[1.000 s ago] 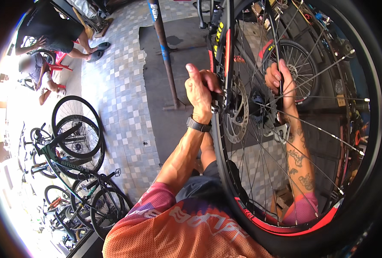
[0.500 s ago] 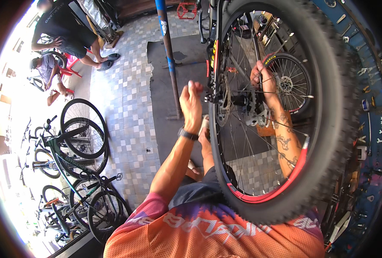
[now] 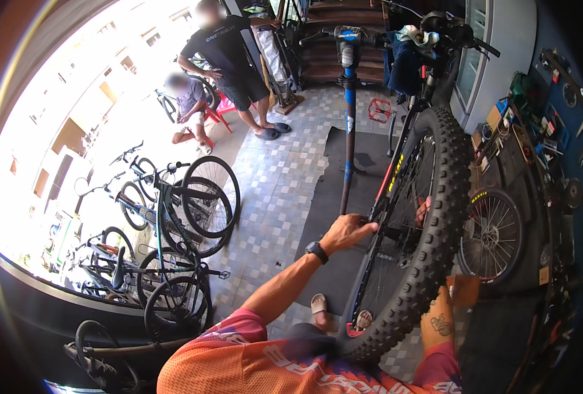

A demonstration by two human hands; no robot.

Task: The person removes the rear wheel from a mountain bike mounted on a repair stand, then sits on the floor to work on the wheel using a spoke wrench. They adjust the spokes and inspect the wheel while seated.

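Note:
A bicycle is held up off the floor in front of me, its knobbly black tyre (image 3: 444, 217) filling the middle right. Next to the wheel's hub, on the left side, is my left hand (image 3: 348, 234), wearing a dark watch. Its fingers are bent in at the frame end, and what they pinch is hidden. My right hand (image 3: 423, 210) is beyond the wheel, showing only in part through the spokes near the hub. The tyre covers most of that forearm, so its grip cannot be made out. Reddish-black frame tubing (image 3: 391, 180) runs upward from the hub.
A blue and brown stand pole (image 3: 349, 144) rises left of the bicycle. Several parked bicycles (image 3: 167, 217) line the left. Two people are at the back left, one standing (image 3: 222, 56), one seated (image 3: 190, 105). A loose wheel (image 3: 493, 233) and a tool wall (image 3: 577, 125) are at right.
My view has lifted and turned left, bringing in the handlebar and steps. My left hand has come from beside the wheel to the frame end at the hub. The tyre now hides more of my right arm.

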